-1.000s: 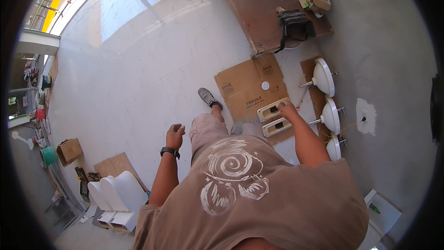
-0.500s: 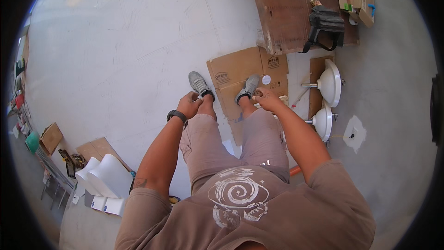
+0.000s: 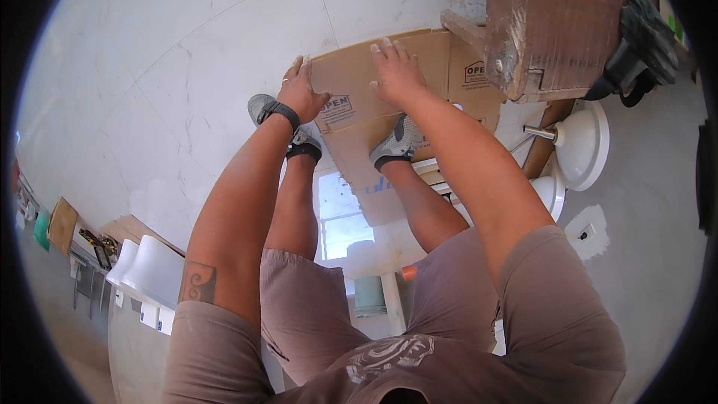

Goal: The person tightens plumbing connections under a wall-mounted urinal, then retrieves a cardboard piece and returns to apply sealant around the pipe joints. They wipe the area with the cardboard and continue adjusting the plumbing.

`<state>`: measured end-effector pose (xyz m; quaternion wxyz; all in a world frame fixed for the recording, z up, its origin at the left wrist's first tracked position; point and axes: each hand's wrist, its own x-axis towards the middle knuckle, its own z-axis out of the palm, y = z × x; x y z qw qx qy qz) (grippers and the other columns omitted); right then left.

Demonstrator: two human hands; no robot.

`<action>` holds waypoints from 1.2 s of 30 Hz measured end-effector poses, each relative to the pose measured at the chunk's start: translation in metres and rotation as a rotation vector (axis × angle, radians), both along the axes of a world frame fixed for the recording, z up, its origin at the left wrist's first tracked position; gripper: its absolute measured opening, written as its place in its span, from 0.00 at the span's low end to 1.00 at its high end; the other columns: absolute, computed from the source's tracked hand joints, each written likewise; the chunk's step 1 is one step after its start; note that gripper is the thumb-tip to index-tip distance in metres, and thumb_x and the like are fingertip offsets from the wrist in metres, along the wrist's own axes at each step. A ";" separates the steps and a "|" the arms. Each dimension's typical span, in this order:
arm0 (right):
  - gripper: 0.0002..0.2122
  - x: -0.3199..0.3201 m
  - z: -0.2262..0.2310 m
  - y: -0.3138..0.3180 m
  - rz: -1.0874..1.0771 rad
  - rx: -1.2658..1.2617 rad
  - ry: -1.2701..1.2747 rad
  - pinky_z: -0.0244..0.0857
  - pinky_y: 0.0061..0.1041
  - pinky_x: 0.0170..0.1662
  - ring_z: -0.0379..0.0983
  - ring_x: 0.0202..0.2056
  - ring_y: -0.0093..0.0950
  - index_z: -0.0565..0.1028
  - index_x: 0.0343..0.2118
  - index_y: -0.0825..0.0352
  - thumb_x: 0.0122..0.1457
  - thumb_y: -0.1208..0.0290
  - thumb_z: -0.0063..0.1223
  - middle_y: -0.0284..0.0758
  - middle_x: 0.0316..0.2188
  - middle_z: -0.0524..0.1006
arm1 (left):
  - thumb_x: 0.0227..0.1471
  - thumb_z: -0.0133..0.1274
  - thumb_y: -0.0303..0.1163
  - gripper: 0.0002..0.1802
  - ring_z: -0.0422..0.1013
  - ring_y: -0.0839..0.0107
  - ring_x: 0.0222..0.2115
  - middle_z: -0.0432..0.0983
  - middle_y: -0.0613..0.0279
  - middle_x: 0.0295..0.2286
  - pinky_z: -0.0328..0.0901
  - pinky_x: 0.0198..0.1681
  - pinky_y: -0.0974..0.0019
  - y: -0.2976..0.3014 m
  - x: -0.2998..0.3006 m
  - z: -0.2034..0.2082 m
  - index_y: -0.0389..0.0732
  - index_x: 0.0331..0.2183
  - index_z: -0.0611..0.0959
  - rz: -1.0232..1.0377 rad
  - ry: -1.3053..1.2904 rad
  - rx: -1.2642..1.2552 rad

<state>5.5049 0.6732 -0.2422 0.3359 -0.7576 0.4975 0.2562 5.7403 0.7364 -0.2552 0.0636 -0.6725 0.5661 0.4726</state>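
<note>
A flattened brown cardboard sheet (image 3: 351,67) lies on the floor in front of me, with printing and fold lines on it. My left hand (image 3: 301,96) is over its left edge, fingers stretched forward and thumb out toward the sheet. Farther right, my right hand (image 3: 398,75) reaches over the far part of the sheet with its fingers spread. Neither hand holds anything; whether the fingertips press on the cardboard I cannot tell. My right shoe (image 3: 396,142) rests on the sheet, while my left shoe (image 3: 262,108) is beside it on the pale floor tiles.
A worn brown wooden table (image 3: 561,22) stands at the far right with a black bag (image 3: 643,45) on it. White washbasins (image 3: 587,146) lie along the right wall near a socket (image 3: 587,232). White curved ceramic pieces (image 3: 153,269) stand at the left. A bucket (image 3: 369,295) shows between my legs.
I have bent lower. Both hands have moved forward from near my shins to the far part of the cardboard, and their fingers have opened out.
</note>
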 end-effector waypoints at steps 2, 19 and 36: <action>0.34 0.009 -0.016 -0.006 0.081 -0.113 -0.046 0.48 0.53 0.68 0.56 0.67 0.46 0.63 0.65 0.64 0.56 0.61 0.61 0.42 0.67 0.60 | 0.48 0.64 0.44 0.47 0.57 0.46 0.63 0.60 0.37 0.61 0.55 0.66 0.53 -0.004 -0.005 -0.010 0.30 0.62 0.64 -0.036 -0.030 -0.008; 0.13 0.020 -0.022 -0.029 0.107 0.238 -0.106 0.72 0.42 0.47 0.78 0.45 0.43 0.83 0.39 0.61 0.60 0.57 0.56 0.41 0.41 0.82 | 0.66 0.44 0.44 0.16 0.75 0.48 0.34 0.80 0.51 0.27 0.64 0.40 0.48 -0.014 -0.054 -0.001 0.44 0.33 0.79 -0.117 -0.044 -0.166; 0.13 0.028 -0.059 -0.056 0.110 0.365 0.004 0.72 0.40 0.50 0.78 0.46 0.42 0.84 0.41 0.56 0.57 0.58 0.56 0.41 0.43 0.82 | 0.65 0.43 0.46 0.17 0.76 0.52 0.30 0.80 0.53 0.24 0.60 0.42 0.49 -0.022 -0.077 -0.042 0.47 0.31 0.80 -0.016 -0.220 -0.309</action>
